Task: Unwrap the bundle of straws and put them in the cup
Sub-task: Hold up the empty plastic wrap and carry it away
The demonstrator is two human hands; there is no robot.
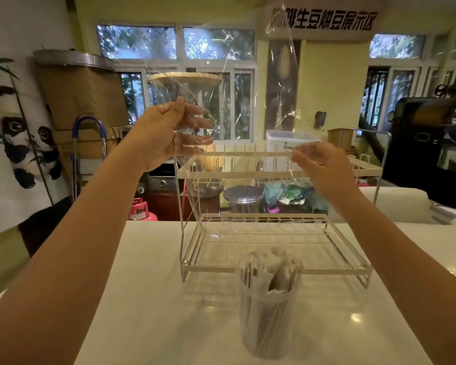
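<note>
A clear plastic cup point(267, 325) stands on the white table near the front edge, filled with several paper-wrapped straws point(271, 275) that stick up above its rim. High above it I hold a large sheet of clear plastic wrap point(248, 101) stretched between both hands. My left hand point(166, 130) grips the sheet's left side with fingers pinched through the film. My right hand point(324, 164) pinches its lower right edge. The sheet rises well above my hands and no straws are in it.
A white two-tier wire rack point(274, 248) stands on the table point(169, 299) just behind the cup, under my hands. Beyond the table edge are a pink gas cylinder point(140, 209), a metal-lidded jar point(244, 196) and a black machine point(432, 143) at the right.
</note>
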